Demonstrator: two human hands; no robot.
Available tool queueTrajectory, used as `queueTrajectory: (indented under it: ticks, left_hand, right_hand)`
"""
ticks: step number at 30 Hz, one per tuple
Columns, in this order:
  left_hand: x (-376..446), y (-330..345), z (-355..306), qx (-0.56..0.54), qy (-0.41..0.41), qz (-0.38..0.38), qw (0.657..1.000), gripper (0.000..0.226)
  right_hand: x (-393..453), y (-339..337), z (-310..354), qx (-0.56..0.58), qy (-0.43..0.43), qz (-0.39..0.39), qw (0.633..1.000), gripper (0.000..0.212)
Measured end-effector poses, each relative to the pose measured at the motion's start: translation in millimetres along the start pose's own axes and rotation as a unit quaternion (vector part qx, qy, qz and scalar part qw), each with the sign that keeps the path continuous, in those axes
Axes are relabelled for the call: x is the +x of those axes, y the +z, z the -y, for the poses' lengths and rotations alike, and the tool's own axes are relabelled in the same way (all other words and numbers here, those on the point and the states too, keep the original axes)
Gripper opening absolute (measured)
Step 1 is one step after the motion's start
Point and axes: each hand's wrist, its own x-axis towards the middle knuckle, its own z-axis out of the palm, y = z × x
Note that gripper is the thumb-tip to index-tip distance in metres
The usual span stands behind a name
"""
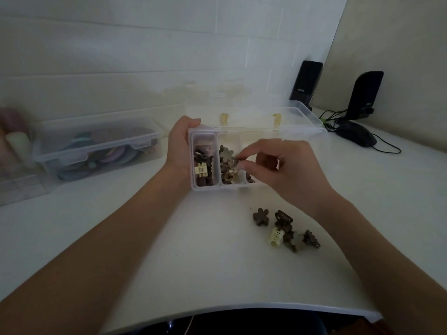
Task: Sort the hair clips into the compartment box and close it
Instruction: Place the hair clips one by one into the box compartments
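A clear compartment box (205, 187) stands open on the white table, its lid (302, 112) folded back. My left hand (180, 147) grips the box's left wall. My right hand (287, 169) hovers over the middle compartment and pinches a small olive flower clip (236, 163) between thumb and forefinger. The left compartment holds dark brown clips and a cream claw clip (201, 169). The middle one holds several olive and tan flower clips (226, 154). A loose pile of hair clips (287, 229) lies on the table below my right wrist, with a brown flower clip (260, 216) at its left.
A closed clear box of hair bands (96, 148) sits at the left, with blurred items beyond it. Two black speakers (306, 84) (364, 95) and a black mouse (355, 134) with cables stand at the back right. The table's curved front edge (242, 307) runs below.
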Motion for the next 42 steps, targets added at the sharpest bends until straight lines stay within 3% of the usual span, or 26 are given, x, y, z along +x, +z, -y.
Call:
queueTrajectory:
  ticks: [2, 6, 8, 12, 17, 19, 21, 24, 28, 33, 38, 42]
  left_hand:
    - [2, -3, 1, -0.002, 0.032, 0.002, 1.0, 0.029]
    - [-8, 5, 2, 0.013, -0.033, 0.127, 0.991, 0.035]
    - [-10, 5, 3, 0.01, -0.032, 0.146, 0.989, 0.041]
    - [-3, 1, 4, -0.015, -0.021, 0.072, 0.997, 0.032]
    - [1, -1, 3, 0.021, -0.017, 0.001, 1.0, 0.043]
    - [2, -3, 1, 0.044, 0.01, -0.038, 0.998, 0.037]
    - [0, -2, -1, 0.046, 0.035, -0.045, 0.997, 0.027]
    - [1, -2, -1, 0.033, 0.042, -0.041, 0.998, 0.038]
    - [2, 1, -3, 0.02, 0.049, -0.057, 0.997, 0.03]
    - [3, 1, -2, 0.019, 0.054, -0.065, 0.996, 0.034]
    - [3, 1, -1, 0.05, 0.053, -0.06, 0.996, 0.03]
    - [2, -1, -1, 0.028, 0.055, -0.028, 0.998, 0.032]
  right_hand:
    - [1, 3, -2, -0.056, -0.008, -0.008, 0.998, 0.019]
    - [0, 12, -3, -0.065, 0.026, 0.045, 0.996, 0.011]
    - [0, 14, -2, -0.073, 0.035, 0.065, 0.995, 0.011]
    - [-1, 10, -1, -0.064, 0.014, 0.062, 0.996, 0.018]
    - [-2, -2, 2, 0.045, -0.002, 0.064, 0.997, 0.017]
    - [-1, -10, 3, 0.039, -0.001, 0.105, 0.994, 0.03]
    - [1, -15, 4, -0.039, 0.016, 0.189, 0.981, 0.035]
    - [0, -16, 8, -0.174, 0.018, 0.279, 0.944, 0.044]
    - [0, -19, 13, -0.194, 0.027, 0.303, 0.933, 0.05]
    - [-3, -21, 15, -0.185, 0.067, 0.383, 0.902, 0.043]
    - [-2, -18, 16, -0.16, 0.042, 0.372, 0.914, 0.023]
    - [-1, -16, 11, -0.022, 0.048, 0.307, 0.95, 0.018]
